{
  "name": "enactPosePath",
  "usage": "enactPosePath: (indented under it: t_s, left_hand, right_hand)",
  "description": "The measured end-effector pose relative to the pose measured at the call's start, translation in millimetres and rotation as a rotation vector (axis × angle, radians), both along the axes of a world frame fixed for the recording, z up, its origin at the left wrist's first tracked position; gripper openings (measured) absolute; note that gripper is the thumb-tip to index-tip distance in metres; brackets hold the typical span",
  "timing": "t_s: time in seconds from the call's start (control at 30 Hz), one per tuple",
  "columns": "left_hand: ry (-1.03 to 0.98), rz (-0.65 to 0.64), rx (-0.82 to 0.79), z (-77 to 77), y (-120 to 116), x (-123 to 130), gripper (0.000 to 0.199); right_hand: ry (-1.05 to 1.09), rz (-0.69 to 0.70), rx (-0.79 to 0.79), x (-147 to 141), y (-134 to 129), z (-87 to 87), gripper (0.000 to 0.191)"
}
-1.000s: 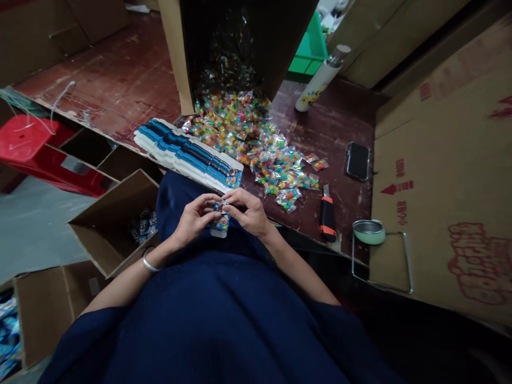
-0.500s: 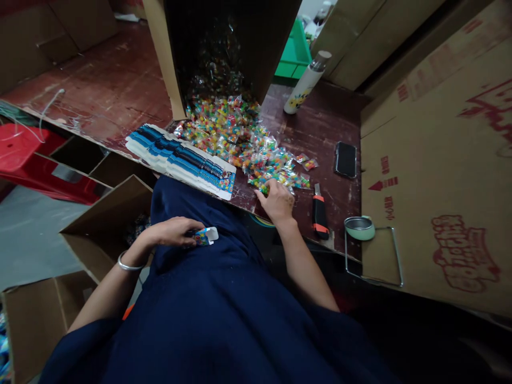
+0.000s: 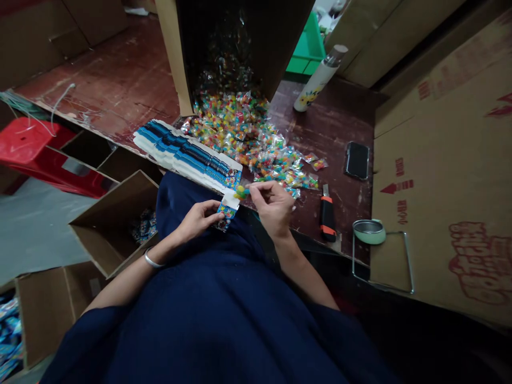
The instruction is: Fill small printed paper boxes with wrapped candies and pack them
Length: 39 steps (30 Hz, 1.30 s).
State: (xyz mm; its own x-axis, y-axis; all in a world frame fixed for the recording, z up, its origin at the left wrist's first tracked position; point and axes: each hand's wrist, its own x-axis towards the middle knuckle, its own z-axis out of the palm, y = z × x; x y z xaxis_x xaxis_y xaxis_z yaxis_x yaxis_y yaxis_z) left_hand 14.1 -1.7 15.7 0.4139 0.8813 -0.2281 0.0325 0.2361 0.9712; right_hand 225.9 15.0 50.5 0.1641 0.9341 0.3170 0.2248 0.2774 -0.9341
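My left hand (image 3: 201,217) pinches a small blue printed box (image 3: 227,214) above my lap, its white flap up. Between the fingertips of my right hand (image 3: 274,205) is a small clear packet of coloured candy (image 3: 241,192), held right at the box's open end. Behind my right hand spreads a heap of candy packets (image 3: 248,133) that spills from a large carton on its side. A long row of flat blue and white boxes (image 3: 184,154) lies along the table edge, left of the heap.
On the red table (image 3: 116,69) are a white bottle (image 3: 320,79), a phone (image 3: 357,160) and an orange-black cutter (image 3: 327,216). A green cup (image 3: 370,232) sits in a wire holder at right. Open cartons (image 3: 116,229) and a red stool (image 3: 32,141) stand at left.
My left hand has brought the box up and right, towards the table edge. My right hand has left the heap with a candy packet and moved to the box. The view has shifted slightly.
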Motion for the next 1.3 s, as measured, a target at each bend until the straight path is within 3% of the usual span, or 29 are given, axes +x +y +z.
enactPosePath:
  t_s: [0.23, 0.3, 0.43, 0.53, 0.67, 0.83, 1.03, 1.3]
  left_hand:
    - [-0.083, 0.144, 0.044, 5.0, -5.8, 4.4, 0.046]
    - [-0.08, 0.219, 0.076, 5.5, -7.3, 5.9, 0.052]
    - [-0.096, 0.315, 0.129, 9.8, -10.1, 7.5, 0.071]
    - [-0.092, 0.289, 0.14, 12.7, -12.1, 7.3, 0.056]
    - [-0.096, 0.229, 0.087, 11.6, -12.9, 8.0, 0.047]
    - [-0.158, 0.326, 0.118, 8.6, -10.4, 10.3, 0.054]
    - [-0.058, 0.353, 0.197, 7.2, -10.7, 6.8, 0.049]
    - [-0.057, 0.247, 0.163, 13.2, -12.7, -0.1, 0.056]
  right_hand:
    - [-0.252, 0.244, 0.023, -6.7, -0.6, -1.5, 0.017]
    - [-0.18, 0.305, -0.03, -4.9, -0.9, -1.1, 0.017]
    - [0.01, 0.335, -0.187, -8.8, -8.6, -10.9, 0.036]
    - [0.041, 0.326, -0.211, -16.5, -14.8, -23.5, 0.032]
    - [0.0, 0.254, -0.131, -25.0, -16.1, -30.5, 0.025]
    - [0.099, 0.209, -0.092, -32.2, -12.5, -24.2, 0.027]
    - [0.113, 0.339, -0.224, -30.1, -0.4, -15.4, 0.035]
    - [0.027, 0.337, -0.205, -25.2, 9.2, -8.2, 0.034]
